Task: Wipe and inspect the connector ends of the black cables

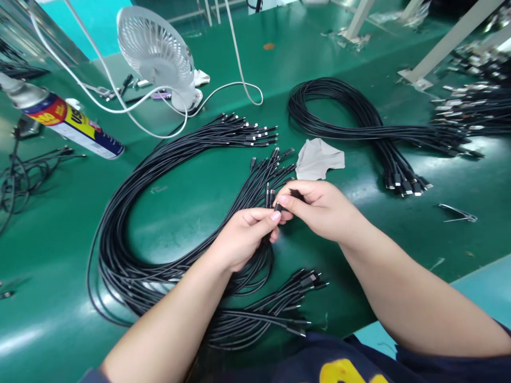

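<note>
My left hand [249,236] is closed, thumb and fingers pinching the black plug end of a cable [278,207]. My right hand [321,207] meets it from the right, its thumb and forefinger pressed together at the plug's tip. A small dark piece [296,194] shows within the right hand's curled fingers; its kind is unclear. Around and beneath both hands lies a large looped bundle of black cables [120,213], with plugs fanned out above and below the hands. Just beyond the right hand rests a crumpled grey cloth [319,158].
A second bundle of black cables [339,101] lies at the back right, near tweezers [459,214]. At the upper left stand a white fan [155,48] with a trailing cord and a tilted spray can [75,125]. Pale posts [451,40] rise from the green table [191,197].
</note>
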{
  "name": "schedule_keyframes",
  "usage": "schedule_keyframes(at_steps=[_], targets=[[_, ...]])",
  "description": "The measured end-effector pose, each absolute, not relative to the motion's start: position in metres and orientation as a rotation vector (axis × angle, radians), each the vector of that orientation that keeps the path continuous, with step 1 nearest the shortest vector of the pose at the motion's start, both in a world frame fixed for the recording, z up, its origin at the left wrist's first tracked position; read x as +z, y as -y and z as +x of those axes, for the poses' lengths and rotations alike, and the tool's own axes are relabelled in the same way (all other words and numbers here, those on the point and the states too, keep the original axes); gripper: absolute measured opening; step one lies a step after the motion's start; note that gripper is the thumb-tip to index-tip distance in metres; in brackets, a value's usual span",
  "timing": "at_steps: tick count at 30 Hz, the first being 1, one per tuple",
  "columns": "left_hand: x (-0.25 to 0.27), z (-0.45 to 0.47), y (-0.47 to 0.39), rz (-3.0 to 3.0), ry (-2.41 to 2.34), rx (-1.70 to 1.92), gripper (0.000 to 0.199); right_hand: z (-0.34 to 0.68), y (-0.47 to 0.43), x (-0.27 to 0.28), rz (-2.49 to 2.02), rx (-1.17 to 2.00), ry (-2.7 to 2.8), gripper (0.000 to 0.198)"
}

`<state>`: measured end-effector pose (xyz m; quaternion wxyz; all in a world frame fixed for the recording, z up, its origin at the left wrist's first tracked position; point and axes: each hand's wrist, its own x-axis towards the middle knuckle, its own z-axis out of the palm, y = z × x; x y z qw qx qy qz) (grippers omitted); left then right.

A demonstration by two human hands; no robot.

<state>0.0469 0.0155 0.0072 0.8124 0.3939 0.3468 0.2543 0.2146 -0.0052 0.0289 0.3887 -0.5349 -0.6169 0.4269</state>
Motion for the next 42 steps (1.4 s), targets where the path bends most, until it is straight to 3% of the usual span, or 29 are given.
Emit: schedule_keyframes(at_steps=[7, 10, 16, 20, 23, 27, 36, 40, 42], targets=[[0.004, 0.044, -0.016, 0.819, -0.744, 0.545, 0.027, 0.218, 0.007, 0.036, -1.56, 0.407, 1.661, 0.016], [0.004, 0.044, -0.016, 0.797, -0.746, 0.569, 0.027, 0.22, 0.011, 0.034, -1.566, 0.417, 1.735, 0.01], [0.005, 0.046, -0.017, 0.756, -0.733, 0.61, 0.025, 0.214, 0.021, 0.032, -1.592, 0.475, 1.93, 0.018], [0.007, 0.044, -0.017, 0.727, -0.672, 0.583, 0.022, 0.213, 0.018, 0.032, -1.458, 0.655, 1.836, 0.018], [0.012, 0.041, -0.016, 0.655, -0.59, 0.49, 0.023, 0.216, 0.012, 0.031, -1.214, 1.052, 1.671, 0.009], [0.015, 0.042, -0.016, 0.677, -0.574, 0.434, 0.031, 0.219, 0.007, 0.032, -1.016, 1.391, 1.444, 0.017], [0.008, 0.046, -0.014, 0.899, -0.716, 0.51, 0.028, 0.215, 0.012, 0.032, -1.382, 0.617, 1.931, 0.021], [0.008, 0.045, -0.015, 0.915, -0.744, 0.498, 0.027, 0.217, 0.01, 0.031, -1.645, 0.271, 1.839, 0.018], [0.007, 0.045, -0.015, 0.911, -0.736, 0.503, 0.024, 0.22, 0.01, 0.031, -1.692, 0.248, 1.795, 0.014]])
